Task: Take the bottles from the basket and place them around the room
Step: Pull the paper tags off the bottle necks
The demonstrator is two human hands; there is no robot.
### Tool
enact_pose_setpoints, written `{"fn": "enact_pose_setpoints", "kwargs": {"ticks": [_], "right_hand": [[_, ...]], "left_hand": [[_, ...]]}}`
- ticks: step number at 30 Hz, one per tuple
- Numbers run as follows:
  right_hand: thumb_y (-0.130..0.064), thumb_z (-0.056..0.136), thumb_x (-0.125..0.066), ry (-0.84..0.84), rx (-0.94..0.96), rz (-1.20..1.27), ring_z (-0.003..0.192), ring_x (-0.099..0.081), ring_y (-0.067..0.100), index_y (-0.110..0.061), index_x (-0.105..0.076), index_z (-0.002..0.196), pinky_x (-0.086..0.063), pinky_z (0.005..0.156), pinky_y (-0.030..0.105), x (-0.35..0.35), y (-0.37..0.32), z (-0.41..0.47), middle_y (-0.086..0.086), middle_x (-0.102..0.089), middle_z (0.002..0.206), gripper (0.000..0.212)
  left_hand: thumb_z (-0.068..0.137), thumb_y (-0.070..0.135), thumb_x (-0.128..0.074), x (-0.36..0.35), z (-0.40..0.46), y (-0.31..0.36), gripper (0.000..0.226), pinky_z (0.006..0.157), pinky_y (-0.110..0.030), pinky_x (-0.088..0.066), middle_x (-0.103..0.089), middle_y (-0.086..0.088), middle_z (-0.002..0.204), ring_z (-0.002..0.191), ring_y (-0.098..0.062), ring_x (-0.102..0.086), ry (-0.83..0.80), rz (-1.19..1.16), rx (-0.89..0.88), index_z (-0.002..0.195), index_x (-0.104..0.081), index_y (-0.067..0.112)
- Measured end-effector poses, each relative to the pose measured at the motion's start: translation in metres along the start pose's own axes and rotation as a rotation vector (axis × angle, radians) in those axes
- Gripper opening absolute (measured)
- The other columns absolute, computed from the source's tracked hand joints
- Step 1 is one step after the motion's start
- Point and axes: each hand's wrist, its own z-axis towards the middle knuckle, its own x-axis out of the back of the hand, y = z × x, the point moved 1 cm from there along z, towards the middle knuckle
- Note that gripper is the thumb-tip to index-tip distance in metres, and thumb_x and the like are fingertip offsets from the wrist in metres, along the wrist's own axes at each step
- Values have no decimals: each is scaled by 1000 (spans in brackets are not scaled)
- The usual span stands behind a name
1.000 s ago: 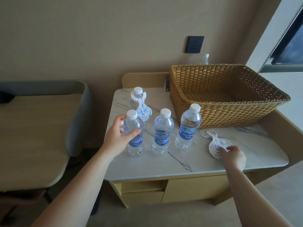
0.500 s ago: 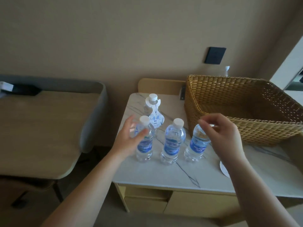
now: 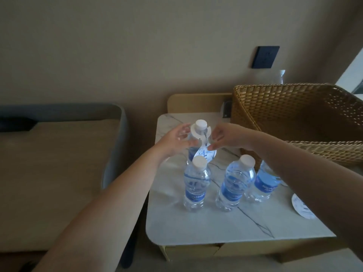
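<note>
Both forearms are stretched forward from the lower corners of the frame toward the middle, where a tagged bottle [image 3: 197, 146] stands upright at the back of the marble tabletop [image 3: 206, 224]. The left hand [image 3: 175, 143] is held at the bottle's left side with the fingers spread and loosely curled, the fingertips touching or nearly touching its shoulder; a firm grip cannot be told. The right hand [image 3: 225, 137] is held at the bottle's right side, thumb and fingers half open and pointed toward the paper neck tag [image 3: 204, 152] that hangs from under the white cap; whether the tag is pinched cannot be told. Three more bottles are seen standing in a row nearer the camera: a left bottle [image 3: 196, 185], a middle bottle [image 3: 236, 182] and a right bottle [image 3: 264, 185], the last partly hidden by the right forearm. The wicker basket [image 3: 294, 107] is placed at the right of the frame, on the tabletop's far side. A loose paper tag [image 3: 301, 207] is seen lying flat on the marble beside the right forearm.
</note>
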Motion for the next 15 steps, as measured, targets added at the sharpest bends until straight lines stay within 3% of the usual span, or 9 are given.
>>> {"fn": "enact_pose_setpoints", "kwargs": {"ticks": [3, 5, 8, 12, 15], "right_hand": [[-29, 69, -83, -56, -6, 41, 90, -64, 16, -25, -61, 86, -53, 73, 26, -6, 4, 5, 0, -66, 98, 28], [-18, 73, -80, -84, -7, 101, 83, -67, 16, -23, -62, 81, -57, 65, 22, -9, 7, 7, 2, -67, 93, 20], [-10, 79, -75, -43, -3, 179, 81, -71, 18, -15, -64, 78, -58, 68, 23, -6, 12, 4, 6, -70, 90, 12], [-8, 81, -72, 13, 72, 274, 79, -69, 14, -17, -65, 84, -56, 71, 24, 6, 21, -11, 2, -74, 85, 12], [-10, 83, -71, 26, 122, 303, 77, -68, 10, -20, -65, 84, -52, 69, 22, 15, 20, -21, -5, -74, 80, 12]], "left_hand": [[74, 25, -84, 0, 8, -5, 60, 98, -38, -50, -66, 5, 126, 118, -18, -61, -90, -22, -47, 128, -58, 24], [73, 25, -84, -1, 8, -6, 51, 90, -37, -55, -70, 9, 117, 110, -16, -66, -109, -72, -43, 119, -63, 30], [67, 30, -84, -1, 8, -7, 51, 85, -34, -57, -71, 13, 114, 106, -12, -68, -121, -114, -45, 114, -63, 34], [76, 18, -80, -1, 8, -5, 42, 74, -26, -58, -71, 22, 103, 96, -2, -68, -112, -100, -36, 111, -61, 35], [69, 27, -81, -2, 5, -5, 56, 80, -33, -59, -67, 9, 117, 107, -13, -65, -94, -106, -44, 121, -60, 28]]}}
